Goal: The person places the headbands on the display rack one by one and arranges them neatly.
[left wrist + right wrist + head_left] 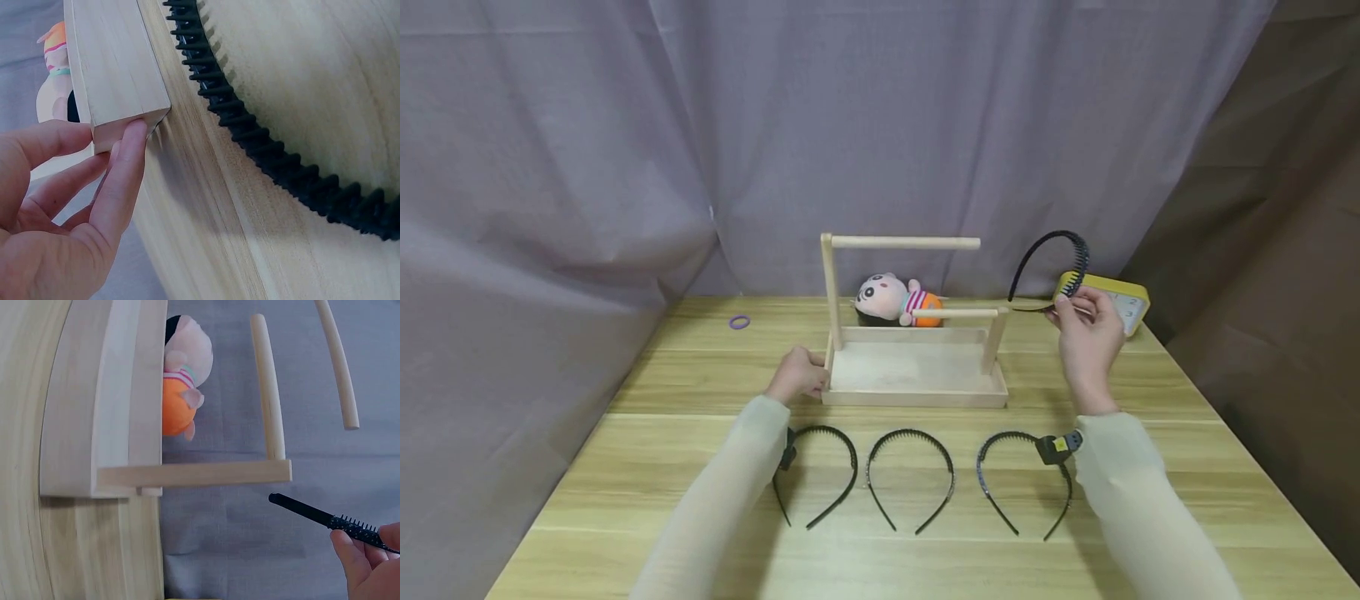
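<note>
A pale wooden stand (913, 400) has a shallow tray base and two horizontal bars at different heights. My left hand (800, 372) grips the tray's left end; in the left wrist view, the fingertips (132, 134) meet its end face. Raised beside the stand's right side, my right hand (1088, 337) pinches a black toothed headband (1080, 250) between thumb and fingers. The right wrist view shows this headband (303, 509) with one tip pointing toward the lower bar (269, 387), apart from it.
Three more headbands lie in a row in front: left (853, 458), middle (910, 432) and right (981, 471). Behind the stand lies a plush doll (887, 300). A yellow clock (1138, 293) stands at the back right, partly behind my right hand. A purple ring (740, 322) lies back left.
</note>
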Available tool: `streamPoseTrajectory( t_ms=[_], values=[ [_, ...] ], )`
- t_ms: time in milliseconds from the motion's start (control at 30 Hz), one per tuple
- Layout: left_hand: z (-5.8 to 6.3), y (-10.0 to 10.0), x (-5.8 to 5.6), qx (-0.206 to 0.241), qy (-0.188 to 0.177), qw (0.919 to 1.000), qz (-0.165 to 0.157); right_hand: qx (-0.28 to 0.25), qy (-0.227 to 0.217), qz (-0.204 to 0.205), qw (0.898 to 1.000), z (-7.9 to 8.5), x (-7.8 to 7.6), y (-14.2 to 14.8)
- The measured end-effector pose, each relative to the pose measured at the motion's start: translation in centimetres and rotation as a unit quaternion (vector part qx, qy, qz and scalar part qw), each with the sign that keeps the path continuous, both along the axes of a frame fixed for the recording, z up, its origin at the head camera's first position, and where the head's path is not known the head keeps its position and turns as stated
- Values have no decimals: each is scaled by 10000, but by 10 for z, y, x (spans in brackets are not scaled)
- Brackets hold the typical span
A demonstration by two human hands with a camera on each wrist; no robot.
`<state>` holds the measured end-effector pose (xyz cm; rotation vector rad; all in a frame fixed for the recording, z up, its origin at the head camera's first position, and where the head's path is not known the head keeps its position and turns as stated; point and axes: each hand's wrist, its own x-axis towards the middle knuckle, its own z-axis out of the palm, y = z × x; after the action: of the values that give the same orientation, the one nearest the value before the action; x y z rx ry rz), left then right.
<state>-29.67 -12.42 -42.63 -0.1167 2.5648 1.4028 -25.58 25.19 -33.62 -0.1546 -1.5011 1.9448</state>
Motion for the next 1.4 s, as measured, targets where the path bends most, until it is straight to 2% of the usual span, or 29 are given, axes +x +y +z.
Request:
streamPoseTrajectory(
  t_ms=[400,800,1067,1400],
  values=[
    [0,-1,0,-65,-47,10000,32,226,-116,-10,9997,-6,-15,-13],
    [2,2,2,-125,5,9999,18,476,-73,229,9986,11,-11,-34],
    [1,2,3,-20,-10,10000,32,680,-131,195,9974,3,-27,-43],
    [0,1,3,191,-150,9997,93,1289,-298,139,9911,1,-28,-58]
  ],
)
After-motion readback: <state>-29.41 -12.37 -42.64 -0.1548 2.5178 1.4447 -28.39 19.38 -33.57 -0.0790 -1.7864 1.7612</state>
